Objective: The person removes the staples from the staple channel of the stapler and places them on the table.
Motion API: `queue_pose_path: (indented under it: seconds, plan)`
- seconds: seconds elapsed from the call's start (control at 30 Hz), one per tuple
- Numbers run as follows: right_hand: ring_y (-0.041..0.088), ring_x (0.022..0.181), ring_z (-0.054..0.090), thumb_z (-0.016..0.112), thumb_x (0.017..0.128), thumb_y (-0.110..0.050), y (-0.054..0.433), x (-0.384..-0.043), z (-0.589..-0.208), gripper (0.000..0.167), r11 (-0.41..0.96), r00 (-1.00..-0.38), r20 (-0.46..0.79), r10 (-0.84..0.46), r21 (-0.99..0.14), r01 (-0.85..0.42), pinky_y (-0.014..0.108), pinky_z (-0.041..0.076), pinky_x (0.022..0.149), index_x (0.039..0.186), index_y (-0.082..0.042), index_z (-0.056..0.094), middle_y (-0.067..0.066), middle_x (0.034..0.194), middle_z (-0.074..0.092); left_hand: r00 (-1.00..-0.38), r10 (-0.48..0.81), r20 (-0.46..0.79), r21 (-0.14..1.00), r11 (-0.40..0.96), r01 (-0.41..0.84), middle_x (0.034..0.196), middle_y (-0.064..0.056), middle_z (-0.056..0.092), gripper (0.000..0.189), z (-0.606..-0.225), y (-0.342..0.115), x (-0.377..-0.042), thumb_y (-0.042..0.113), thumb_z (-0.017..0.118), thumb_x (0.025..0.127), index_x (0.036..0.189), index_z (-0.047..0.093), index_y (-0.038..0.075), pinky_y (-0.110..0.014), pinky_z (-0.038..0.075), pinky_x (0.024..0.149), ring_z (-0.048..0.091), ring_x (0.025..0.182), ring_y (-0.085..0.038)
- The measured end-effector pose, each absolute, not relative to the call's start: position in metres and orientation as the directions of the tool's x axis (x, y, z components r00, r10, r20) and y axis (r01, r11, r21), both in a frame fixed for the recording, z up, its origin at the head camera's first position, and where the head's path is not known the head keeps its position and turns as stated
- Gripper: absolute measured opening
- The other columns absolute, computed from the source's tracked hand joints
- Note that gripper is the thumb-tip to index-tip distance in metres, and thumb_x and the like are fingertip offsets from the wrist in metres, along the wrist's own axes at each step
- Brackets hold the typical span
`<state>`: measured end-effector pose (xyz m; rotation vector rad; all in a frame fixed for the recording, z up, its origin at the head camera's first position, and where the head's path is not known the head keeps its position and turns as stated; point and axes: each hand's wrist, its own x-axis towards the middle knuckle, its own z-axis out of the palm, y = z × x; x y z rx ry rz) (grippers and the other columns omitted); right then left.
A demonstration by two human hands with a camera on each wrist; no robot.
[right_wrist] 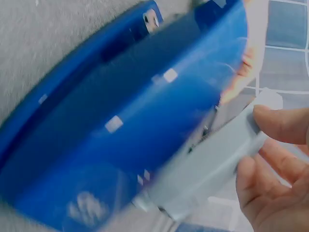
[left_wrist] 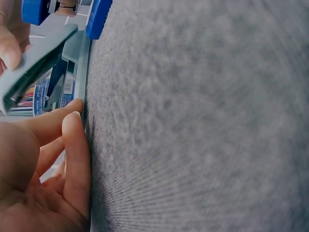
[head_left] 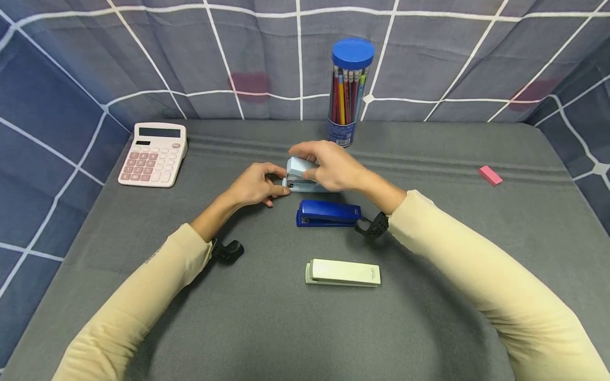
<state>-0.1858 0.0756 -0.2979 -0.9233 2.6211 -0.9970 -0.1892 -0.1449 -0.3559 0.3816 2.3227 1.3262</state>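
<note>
A light blue-grey stapler [head_left: 296, 166] lies on the table between both hands. My left hand [head_left: 256, 185] pinches the front end of its base between thumb and fingertips. My right hand [head_left: 335, 166] grips the upper arm from above, thumb on the near side and fingers on the far side. In the left wrist view that upper arm [left_wrist: 36, 60] stands tilted up from the base [left_wrist: 82, 67]. Directly in front of it lies a dark blue stapler [head_left: 330, 211], which looms large in the right wrist view. Closer to me rests a pale green stapler [head_left: 344, 272].
Behind the right hand stands a clear tube of pencils [head_left: 348, 95] with a blue lid. A pink calculator [head_left: 153, 154] lies at the back left, and a pink eraser [head_left: 490, 175] at the right. A checked cloth [head_left: 267, 53] hangs along the table's back.
</note>
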Motion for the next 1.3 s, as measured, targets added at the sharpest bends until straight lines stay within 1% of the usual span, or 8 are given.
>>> queue_pose_path:
  seconds: [0.2,0.4,0.5,0.67,0.8,1.0,1.13,1.3]
  plan:
    - [0.022,0.09,0.055,0.067,0.091,0.001,0.095,-0.18,-0.29,0.045,0.534,-0.74,0.127,-0.661,-0.613,-0.582,0.037,0.048,0.076,0.134,-0.009,0.062,0.009,0.112,0.062,-0.866,0.443,-0.234,0.849,0.527,0.041,0.087,-0.015,0.06,0.044,-0.356,-0.144,-0.189,0.007,0.076,0.088,0.128,0.06,-0.004,-0.028,0.057,0.048,0.057,0.054,-0.014]
    - [0.021,0.092,0.063,0.069,0.09,0.001,0.111,-0.179,-0.286,0.04,0.491,-0.747,0.184,-0.638,-0.65,-0.58,0.034,0.056,0.076,0.129,-0.006,0.064,0.008,0.115,0.065,-0.869,0.444,-0.216,0.85,0.523,0.056,0.099,-0.017,0.059,0.043,-0.356,-0.144,-0.189,0.006,0.076,0.088,0.127,0.061,-0.004,-0.029,0.058,0.049,0.057,0.059,-0.015]
    - [0.021,0.089,0.065,0.071,0.089,0.001,0.112,-0.175,-0.286,0.038,0.47,-0.745,0.226,-0.627,-0.654,-0.593,0.034,0.058,0.074,0.126,-0.004,0.065,0.009,0.111,0.065,-0.871,0.444,-0.21,0.857,0.513,0.055,0.104,-0.018,0.059,0.042,-0.356,-0.146,-0.188,0.006,0.076,0.087,0.125,0.062,-0.004,-0.03,0.058,0.049,0.057,0.059,-0.015]
    - [0.017,0.073,0.061,0.078,0.086,-0.009,0.108,-0.171,-0.294,0.031,0.461,-0.687,0.365,-0.628,-0.537,-0.707,0.032,0.053,0.063,0.116,-0.004,0.07,0.006,0.098,0.065,-0.878,0.436,-0.197,0.859,0.508,0.06,0.104,-0.017,0.06,0.039,-0.356,-0.148,-0.187,0.005,0.077,0.086,0.122,0.065,-0.003,-0.029,0.058,0.048,0.057,0.058,-0.015]
    - [0.018,0.072,0.057,0.077,0.087,-0.011,0.11,-0.173,-0.297,0.027,0.458,-0.653,0.44,-0.617,-0.474,-0.752,0.034,0.048,0.06,0.112,-0.003,0.07,0.007,0.095,0.066,-0.884,0.436,-0.17,0.852,0.516,0.09,0.103,-0.016,0.061,0.037,-0.357,-0.146,-0.187,0.005,0.077,0.086,0.121,0.066,-0.003,-0.031,0.058,0.047,0.057,0.056,-0.015]
    - [0.019,0.092,0.061,0.074,0.088,-0.004,0.13,-0.174,-0.297,0.034,0.432,-0.73,0.416,-0.542,-0.607,-0.667,0.038,0.057,0.075,0.122,-0.002,0.066,0.009,0.105,0.066,-0.885,0.436,-0.166,0.851,0.516,0.094,0.103,-0.017,0.061,0.038,-0.359,-0.143,-0.187,0.003,0.077,0.086,0.121,0.065,-0.005,-0.03,0.058,0.048,0.058,0.059,-0.016]
    - [0.015,0.093,0.057,0.071,0.091,-0.002,0.144,-0.17,-0.297,0.04,0.436,-0.755,0.4,-0.52,-0.636,-0.637,0.028,0.057,0.079,0.13,-0.003,0.063,0.009,0.104,0.063,-0.885,0.432,-0.174,0.849,0.522,0.087,0.107,-0.017,0.061,0.039,-0.358,-0.143,-0.187,0.003,0.077,0.086,0.121,0.065,-0.005,-0.03,0.058,0.049,0.057,0.061,-0.016]
    - [0.013,0.09,0.058,0.072,0.089,0.001,0.166,-0.165,-0.299,0.032,0.44,-0.801,0.388,-0.455,-0.684,-0.582,0.019,0.055,0.08,0.12,0.0,0.067,0.009,0.107,0.065,-0.88,0.438,-0.182,0.845,0.528,0.088,0.109,-0.017,0.06,0.039,-0.357,-0.143,-0.187,0.003,0.077,0.086,0.122,0.065,-0.005,-0.029,0.058,0.049,0.058,0.061,-0.016]
